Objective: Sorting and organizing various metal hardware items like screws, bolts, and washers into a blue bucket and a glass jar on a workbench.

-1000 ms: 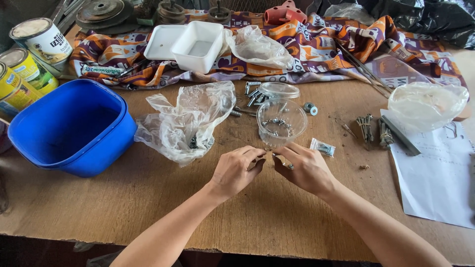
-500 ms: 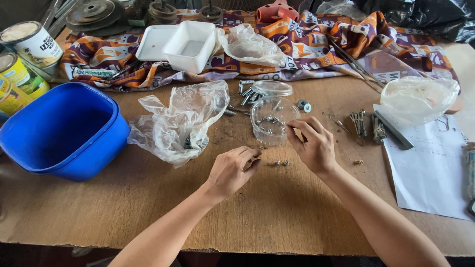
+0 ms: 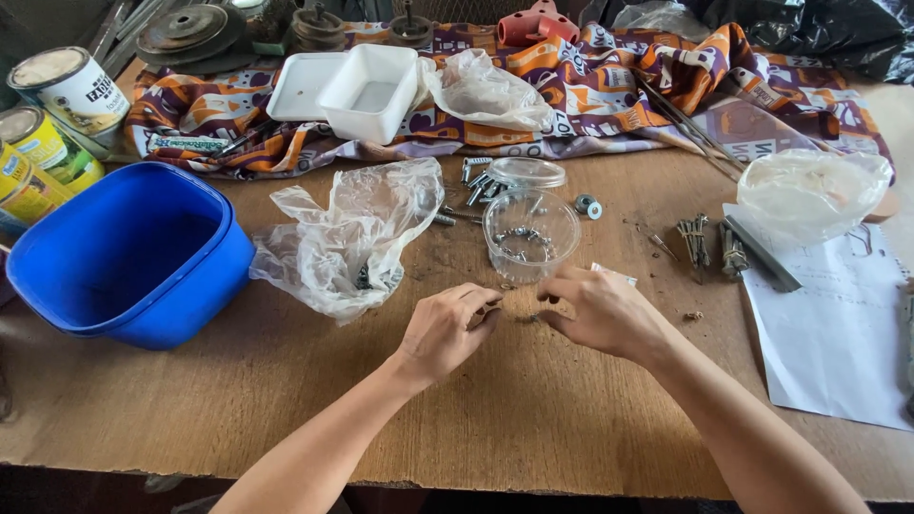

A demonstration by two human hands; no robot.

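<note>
My left hand (image 3: pixel 447 328) rests on the wooden table (image 3: pixel 286 419), thumb and forefinger pinched on a small dark screw. My right hand (image 3: pixel 600 309) hovers just to its right with its fingers bent and slightly apart, their tips near a few tiny metal bits (image 3: pixel 522 317) on the wood. Just beyond both hands stands a clear plastic cup (image 3: pixel 519 238) with several small screws in it. Its clear lid (image 3: pixel 526 173) lies behind it beside loose bolts (image 3: pixel 479 181).
A crumpled clear plastic bag (image 3: pixel 352 238) lies left of the cup, and a blue tub (image 3: pixel 124 252) further left. Tins (image 3: pixel 71 90) stand at the far left. White trays (image 3: pixel 367 90) sit on a patterned cloth (image 3: pixel 619 86). At right are nails (image 3: pixel 695 238), a plastic-covered bowl (image 3: pixel 809 190) and paper (image 3: pixel 828 333).
My right hand went from beside the left up to the clear cup, then came back down next to the left hand. The left hand stayed pinched and barely moved.
</note>
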